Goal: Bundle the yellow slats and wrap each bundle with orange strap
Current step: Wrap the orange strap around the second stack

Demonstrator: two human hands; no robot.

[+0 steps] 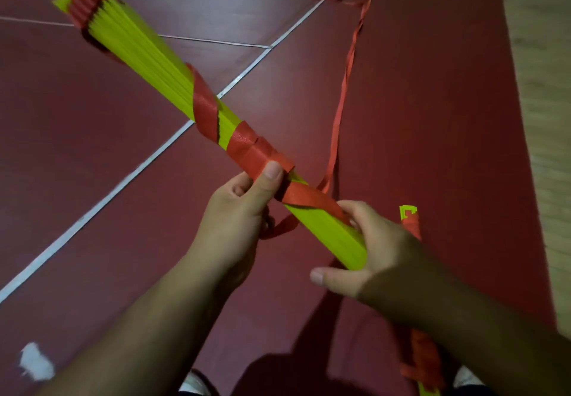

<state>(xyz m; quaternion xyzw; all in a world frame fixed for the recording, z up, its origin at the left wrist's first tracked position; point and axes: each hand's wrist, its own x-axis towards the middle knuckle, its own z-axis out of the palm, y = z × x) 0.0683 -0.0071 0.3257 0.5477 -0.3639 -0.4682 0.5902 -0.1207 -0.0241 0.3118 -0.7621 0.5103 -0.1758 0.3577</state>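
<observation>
A long bundle of yellow slats (145, 55) runs from the top left down to the centre, held above the floor. Orange strap (247, 145) winds around its middle in several turns, and another orange wrap sits near its far end. My left hand (244, 207) grips the bundle, thumb pressing the strap. My right hand (364, 247) holds the bundle's near end, fingers on a strap turn. The strap's loose tail (346, 86) trails away over the floor. A second wrapped yellow bundle (414, 225) lies on the floor, mostly hidden behind my right arm.
The floor is dark red tile (417, 117) with pale grout lines (123, 179). A light strip of floor (543, 86) runs along the right edge. A white scrap (35, 361) lies at the lower left. My feet show at the bottom edge.
</observation>
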